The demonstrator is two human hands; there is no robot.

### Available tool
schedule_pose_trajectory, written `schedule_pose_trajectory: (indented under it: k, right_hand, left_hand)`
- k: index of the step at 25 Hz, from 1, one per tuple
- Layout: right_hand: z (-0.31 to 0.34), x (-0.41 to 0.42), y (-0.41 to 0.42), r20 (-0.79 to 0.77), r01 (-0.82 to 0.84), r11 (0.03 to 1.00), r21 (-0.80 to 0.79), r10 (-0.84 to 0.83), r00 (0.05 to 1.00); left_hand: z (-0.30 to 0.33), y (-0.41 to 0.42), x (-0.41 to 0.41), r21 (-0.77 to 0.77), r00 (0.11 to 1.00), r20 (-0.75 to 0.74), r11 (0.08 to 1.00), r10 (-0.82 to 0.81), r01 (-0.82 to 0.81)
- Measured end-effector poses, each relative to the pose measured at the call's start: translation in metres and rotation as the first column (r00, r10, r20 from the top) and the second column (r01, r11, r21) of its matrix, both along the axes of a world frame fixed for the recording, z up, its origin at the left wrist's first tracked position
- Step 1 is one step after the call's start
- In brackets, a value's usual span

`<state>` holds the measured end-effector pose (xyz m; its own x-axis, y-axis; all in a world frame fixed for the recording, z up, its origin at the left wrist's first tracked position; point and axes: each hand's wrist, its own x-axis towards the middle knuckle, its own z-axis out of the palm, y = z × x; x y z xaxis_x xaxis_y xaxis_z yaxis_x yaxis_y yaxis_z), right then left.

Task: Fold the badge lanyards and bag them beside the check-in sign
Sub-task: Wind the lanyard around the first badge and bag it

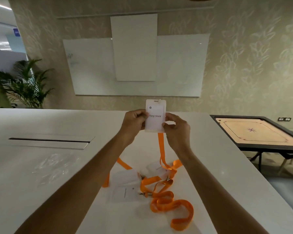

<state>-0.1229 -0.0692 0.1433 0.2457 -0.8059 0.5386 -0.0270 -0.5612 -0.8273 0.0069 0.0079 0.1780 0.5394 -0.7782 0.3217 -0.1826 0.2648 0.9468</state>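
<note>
Both arms reach forward; the left hand (134,123) and right hand (176,130) pinch the side edges of a white rectangular name badge in a clear plastic holder (155,116), upright between them. Its orange ribbon lanyard (161,149) hangs below the hands onto more tangled orange lanyards (166,198).

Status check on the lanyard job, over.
Both hands, left hand and right hand, shut on raised badge. Orange lanyards tangled, unfolded on table. Clear bags left, untouched.
</note>
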Motion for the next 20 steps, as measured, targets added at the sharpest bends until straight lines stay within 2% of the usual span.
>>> schedule_pose_trajectory:
  k: [4,9,14,20]
  right_hand:
    - [0.009,0.003,-0.008,0.030,0.012,0.999,-0.046,-0.011,0.999]
    - [0.011,0.010,-0.017,0.162,-0.119,0.992,-0.038,0.124,0.979]
    - [0.000,0.016,-0.004,0.245,-0.331,0.943,0.025,0.316,0.917]
    - [-0.022,0.028,0.010,0.249,-0.311,0.948,0.069,0.285,0.926]
  left_hand:
    - [0.006,-0.006,0.007,-0.022,0.994,-0.010,0.994,-0.108,0.107]
    - [0.017,-0.010,0.008,-0.098,0.986,-0.035,0.982,-0.163,0.159]
    - [0.029,-0.010,0.012,-0.164,0.981,-0.021,0.969,-0.193,0.187]
    - [0.032,-0.009,0.017,-0.170,0.987,-0.014,0.973,-0.161,0.156]
